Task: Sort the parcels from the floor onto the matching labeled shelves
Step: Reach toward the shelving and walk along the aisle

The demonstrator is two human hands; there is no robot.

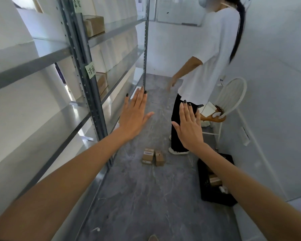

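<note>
A small pile of brown cardboard parcels (153, 156) lies on the grey floor, in the middle of the aisle. Both my arms stretch forward above it. My left hand (135, 114) is held flat with straight fingers and holds nothing. My right hand (189, 126) is also flat and empty. A metal shelf rack (87, 80) runs along the left; green paper labels (90, 70) are stuck to its upright. One parcel (94, 25) sits on an upper shelf, another parcel (102, 83) on a lower one.
Another person in a white shirt (205, 70) stands on the right of the aisle beyond the parcels. Behind them is a white chair (233, 96). A black crate (214, 181) with more parcels sits on the floor by the right wall.
</note>
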